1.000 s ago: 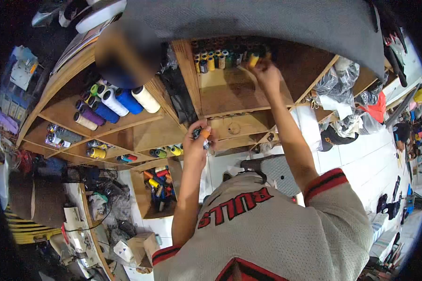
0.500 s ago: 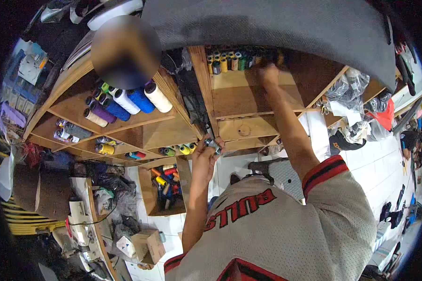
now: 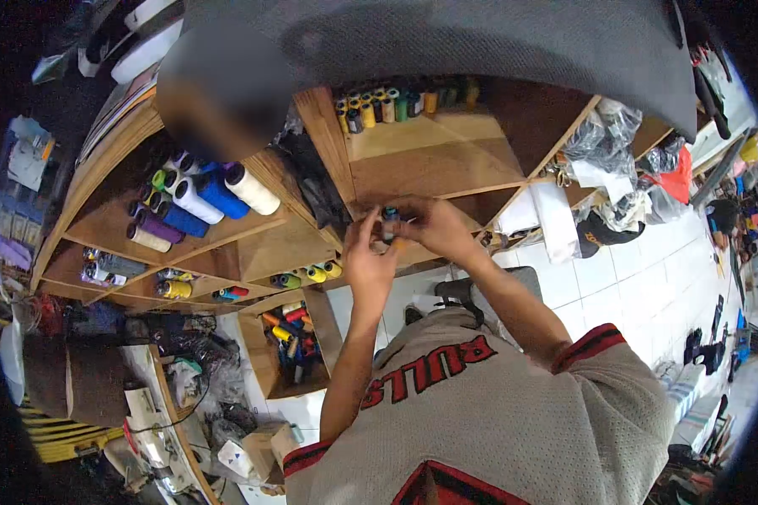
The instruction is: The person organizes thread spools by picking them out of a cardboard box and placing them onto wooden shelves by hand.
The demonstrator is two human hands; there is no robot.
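Note:
My left hand (image 3: 370, 252) is raised in front of the shelf, its fingers closed around a small dark thread spool (image 3: 390, 215) with a teal top. From the other side, my right hand (image 3: 436, 229) meets it, fingertips pressed against the same spool. Whether a second spool sits between the hands is hidden by the fingers. Behind and above them, a row of small thread spools (image 3: 366, 114) in yellow, green and dark colours stands at the back of a wooden compartment (image 3: 429, 156).
Large thread cones (image 3: 198, 198) lie in the left compartment. Below, an open box (image 3: 328, 337) holds mixed spools. A dark grey cloth (image 3: 480, 50) hangs across the top. Plastic bags (image 3: 602, 139) bulge from the right shelves. White floor tiles (image 3: 615, 269) spread at right.
My right hand has come down out of the spool compartment and met my left hand at the small spool. The view has shifted slightly.

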